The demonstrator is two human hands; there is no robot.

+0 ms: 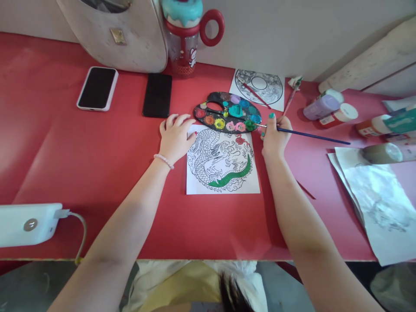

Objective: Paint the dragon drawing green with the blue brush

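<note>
A white sheet with a black-line dragon drawing [224, 173] lies on the red table [97, 182]; part of the dragon's body is painted green. My left hand [175, 135] rests flat on the sheet's upper left corner, fingers spread. My right hand [275, 135] is closed around a thin blue paintbrush [312, 136], whose tip touches the green paint on a black oval palette [227, 112] filled with several colours, just above the sheet.
Two phones [97, 88] [157, 94] lie at the back left, below a cream bag [130, 34] and a red-handled bottle [185, 39]. Another drawing with a red brush [260, 86], paint bottles [325, 106], more sheets [380, 203] sit right. A white power bank [29, 224] is near left.
</note>
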